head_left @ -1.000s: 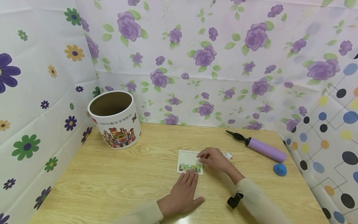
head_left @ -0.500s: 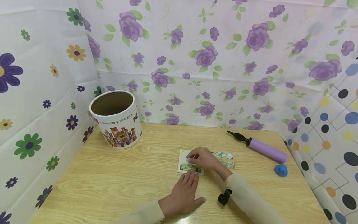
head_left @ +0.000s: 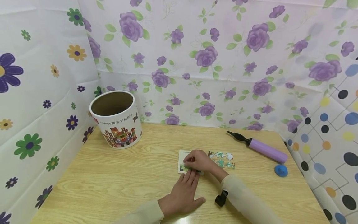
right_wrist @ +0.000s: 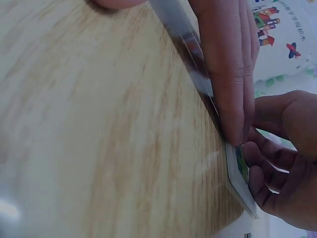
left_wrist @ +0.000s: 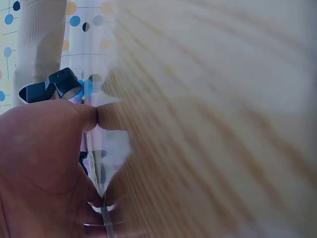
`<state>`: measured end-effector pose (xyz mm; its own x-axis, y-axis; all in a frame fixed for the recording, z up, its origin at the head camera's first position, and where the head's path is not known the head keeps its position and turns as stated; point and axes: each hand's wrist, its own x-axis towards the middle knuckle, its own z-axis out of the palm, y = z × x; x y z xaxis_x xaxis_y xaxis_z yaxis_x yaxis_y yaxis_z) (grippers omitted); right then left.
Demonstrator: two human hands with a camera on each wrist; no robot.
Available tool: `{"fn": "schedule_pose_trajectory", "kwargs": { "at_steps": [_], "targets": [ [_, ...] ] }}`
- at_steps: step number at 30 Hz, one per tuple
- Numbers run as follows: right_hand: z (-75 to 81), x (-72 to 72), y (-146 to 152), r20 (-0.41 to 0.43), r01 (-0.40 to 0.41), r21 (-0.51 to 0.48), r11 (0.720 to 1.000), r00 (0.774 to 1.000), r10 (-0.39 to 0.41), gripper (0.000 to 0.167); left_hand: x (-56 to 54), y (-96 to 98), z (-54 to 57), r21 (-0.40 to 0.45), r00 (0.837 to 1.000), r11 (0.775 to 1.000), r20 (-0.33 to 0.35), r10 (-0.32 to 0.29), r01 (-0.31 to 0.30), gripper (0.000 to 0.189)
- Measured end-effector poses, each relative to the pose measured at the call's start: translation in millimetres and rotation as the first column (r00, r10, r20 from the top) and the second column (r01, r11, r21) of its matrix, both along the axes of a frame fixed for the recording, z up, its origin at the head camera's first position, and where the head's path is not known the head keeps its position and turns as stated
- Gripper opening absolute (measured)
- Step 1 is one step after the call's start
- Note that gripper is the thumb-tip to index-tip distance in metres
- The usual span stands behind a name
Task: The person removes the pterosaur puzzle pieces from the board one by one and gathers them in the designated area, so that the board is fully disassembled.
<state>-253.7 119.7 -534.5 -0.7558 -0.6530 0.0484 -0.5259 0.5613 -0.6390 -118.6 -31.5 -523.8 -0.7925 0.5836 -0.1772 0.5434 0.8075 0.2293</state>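
Note:
A small puzzle board with a pale frame lies on the table; green picture pieces line its near side. My left hand lies flat with straight fingers, their tips pressing the board's near edge. Over the board, my right hand brings thumb and fingertips together around a small puzzle piece, mostly hidden by the fingers. In the right wrist view, those curled fingertips sit right at the board's surface, beside the left fingers. Just right of the board lies a group of loose puzzle pieces.
A big white printed bucket stands at the table's back left. Toward the right lie a purple hand pump with a black nozzle and a small blue object. Flowered and dotted cloths hang around the wooden table.
My right hand has moved left across the board from its right edge and lowered slightly, uncovering the loose pieces. The left hand has stayed in place on the near edge.

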Motion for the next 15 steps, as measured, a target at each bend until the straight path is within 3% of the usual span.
{"fn": "schedule_pose_trajectory", "kwargs": {
  "at_steps": [7, 15],
  "targets": [
    [-1.6, -0.3, -2.8, -0.018, -0.005, 0.029, 1.0, 1.0, 0.006, 0.014, 2.8, -1.4, 3.1, 0.0, 1.0, 1.0, -0.009, 0.0, 0.0, 0.087],
    [1.7, 3.0, -6.2, 0.006, 0.015, 0.001, 1.0, 1.0, -0.015, 0.01, -0.8, -2.5, -1.6, 0.0, 1.0, 1.0, -0.014, -0.017, 0.017, 0.088]
  ]
}}
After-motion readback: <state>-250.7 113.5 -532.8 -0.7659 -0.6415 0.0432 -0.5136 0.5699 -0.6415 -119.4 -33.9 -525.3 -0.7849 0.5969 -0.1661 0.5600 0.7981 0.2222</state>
